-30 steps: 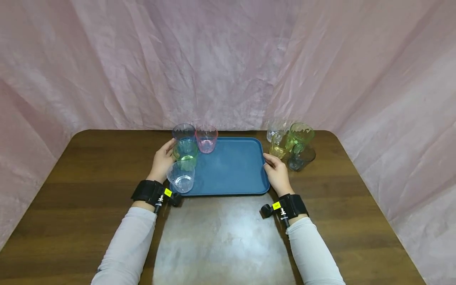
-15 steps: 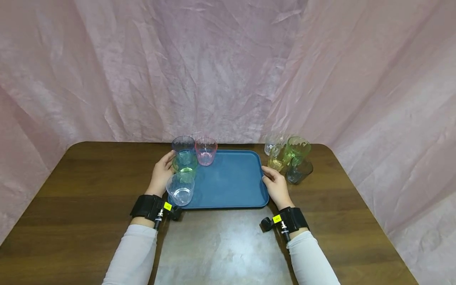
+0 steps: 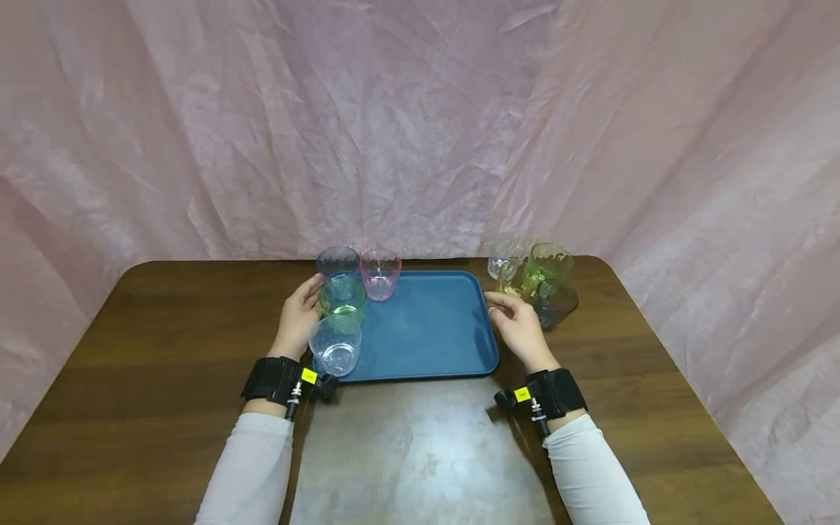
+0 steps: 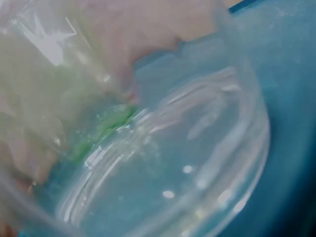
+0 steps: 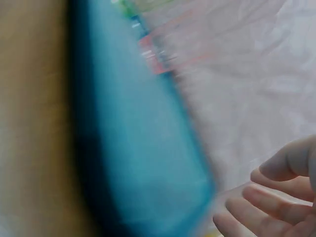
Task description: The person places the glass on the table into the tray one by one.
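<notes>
A blue tray (image 3: 426, 335) carries a clear cup (image 3: 337, 350), a green cup (image 3: 343, 299), a blue cup (image 3: 337, 261) and a pink cup (image 3: 380, 277) along its left and back sides. My left hand (image 3: 297, 321) lies at the tray's left edge beside the green cup, its thumb side partly hidden by the cups. The clear cup (image 4: 192, 148) fills the left wrist view, with the blurred hand behind it. Just off the tray's right edge is my right hand (image 3: 523, 334), near a yellow cup (image 3: 509, 283). In the right wrist view its fingers (image 5: 261, 212) curve loosely around nothing.
Beside the yellow cup stand a light-green cup (image 3: 550, 264), a dark grey cup (image 3: 556, 302) and a clear cup (image 3: 502, 264). A grey mat (image 3: 420, 452) lies in front of the tray on the wooden table (image 3: 170, 335). A pink curtain (image 3: 407, 131) hangs behind.
My right hand has left the tray's right edge and moved slightly right, towards the yellow cup. The left hand stays at the tray's left edge. The head view has tilted up a little.
</notes>
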Motion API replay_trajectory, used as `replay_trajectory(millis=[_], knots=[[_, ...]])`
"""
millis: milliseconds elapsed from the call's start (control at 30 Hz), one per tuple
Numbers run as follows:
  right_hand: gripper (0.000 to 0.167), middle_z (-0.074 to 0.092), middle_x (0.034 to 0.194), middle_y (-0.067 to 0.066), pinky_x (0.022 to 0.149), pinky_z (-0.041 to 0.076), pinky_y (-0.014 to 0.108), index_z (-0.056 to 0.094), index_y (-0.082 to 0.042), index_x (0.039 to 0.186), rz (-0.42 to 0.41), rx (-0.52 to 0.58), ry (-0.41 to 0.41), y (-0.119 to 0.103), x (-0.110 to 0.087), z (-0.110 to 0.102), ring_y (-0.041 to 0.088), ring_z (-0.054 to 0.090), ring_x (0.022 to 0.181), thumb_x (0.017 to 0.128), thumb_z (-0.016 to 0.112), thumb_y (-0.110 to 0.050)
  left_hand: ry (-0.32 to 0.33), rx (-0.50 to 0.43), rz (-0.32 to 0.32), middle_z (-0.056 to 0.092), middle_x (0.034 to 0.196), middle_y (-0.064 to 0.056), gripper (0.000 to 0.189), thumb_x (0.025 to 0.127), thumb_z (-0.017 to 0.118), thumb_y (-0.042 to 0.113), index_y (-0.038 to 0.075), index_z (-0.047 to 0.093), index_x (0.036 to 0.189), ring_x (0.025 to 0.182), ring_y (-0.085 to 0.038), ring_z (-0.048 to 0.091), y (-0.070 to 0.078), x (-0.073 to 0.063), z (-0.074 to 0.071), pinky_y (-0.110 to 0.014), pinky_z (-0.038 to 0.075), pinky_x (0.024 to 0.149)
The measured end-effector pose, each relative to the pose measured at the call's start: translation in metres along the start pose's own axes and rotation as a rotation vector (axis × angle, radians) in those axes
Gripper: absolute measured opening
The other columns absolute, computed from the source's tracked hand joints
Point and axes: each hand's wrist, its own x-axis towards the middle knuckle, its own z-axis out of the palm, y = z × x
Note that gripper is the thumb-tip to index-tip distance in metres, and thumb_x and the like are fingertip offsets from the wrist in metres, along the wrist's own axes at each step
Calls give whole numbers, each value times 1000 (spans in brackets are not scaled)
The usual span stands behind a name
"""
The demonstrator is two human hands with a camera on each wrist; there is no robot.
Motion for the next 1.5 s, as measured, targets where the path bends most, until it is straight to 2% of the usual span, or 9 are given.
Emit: replay_trajectory(millis=[100, 200, 267, 367, 500, 667, 833, 1367, 1500], knots=[[31, 64, 127, 24, 87, 49, 21, 66, 5, 129, -83, -66, 57, -26, 1, -23, 36, 64, 113, 100, 57, -3, 7, -7, 0, 32, 161, -20, 61, 101, 40, -14, 2, 29, 159, 149, -30, 30, 2, 2, 1, -44, 31, 118], [31, 62, 128, 23, 92, 50, 34, 66, 2, 130, -140, -187, 120, -48, 1, -48, 37, 61, 115, 102, 57, -7, 13, 0, -20, 32, 161, -19, 62, 101, 40, -14, 3, 29, 159, 149, -30, 30, 5, 2, 1, -44, 30, 119], [34, 57, 133, 23, 95, 48, 46, 63, 0, 134, -143, -274, 154, -56, 2, -63, 39, 56, 120, 102, 57, -9, 10, 9, -29, 32, 162, -19, 62, 101, 40, -14, 3, 29, 159, 149, -30, 30, 6, 1, 0, -44, 31, 118], [43, 44, 144, 28, 101, 42, 60, 54, 0, 144, -75, -383, 155, -60, 3, -82, 46, 46, 129, 102, 56, -12, 8, 13, -22, 33, 161, -19, 61, 101, 40, -13, 2, 29, 159, 149, -30, 31, 6, 0, 0, -45, 33, 117], [63, 26, 153, 37, 106, 36, 67, 35, 4, 154, 113, -484, 84, -54, 3, -98, 56, 33, 136, 101, 59, -20, 8, -4, -12, 34, 161, -20, 60, 101, 40, -13, 1, 30, 158, 149, -30, 32, 5, -1, 1, -45, 34, 116], [89, 16, 152, 46, 109, 31, 68, 13, 14, 156, 292, -523, -25, -35, 7, -100, 61, 24, 139, 98, 63, -32, 9, -29, 0, 34, 160, -21, 59, 101, 40, -13, 0, 32, 157, 148, -31, 32, 6, 1, 1, -47, 32, 117], [96, 19, 151, 47, 113, 30, 64, 11, 15, 155, 345, -497, -3, -21, 11, -92, 59, 24, 141, 95, 68, -33, 12, -55, 12, 34, 160, -22, 58, 101, 41, -12, 0, 32, 157, 148, -32, 32, 6, 2, 0, -47, 32, 117], [89, 31, 143, 47, 111, 35, 63, 27, 17, 151, 308, -546, 22, -12, 15, -85, 58, 35, 134, 92, 72, -33, 10, -48, -3, 34, 161, -19, 59, 101, 41, -12, 2, 31, 158, 149, -29, 32, 1, 1, -1, -46, 33, 117], [86, 34, 140, 46, 108, 37, 64, 31, 16, 150, 303, -549, 41, -13, 13, -86, 59, 38, 130, 92, 72, -32, 8, -64, -1, 35, 160, -19, 59, 101, 42, -11, 2, 32, 158, 148, -28, 33, 1, 1, 1, -36, 39, 113]])
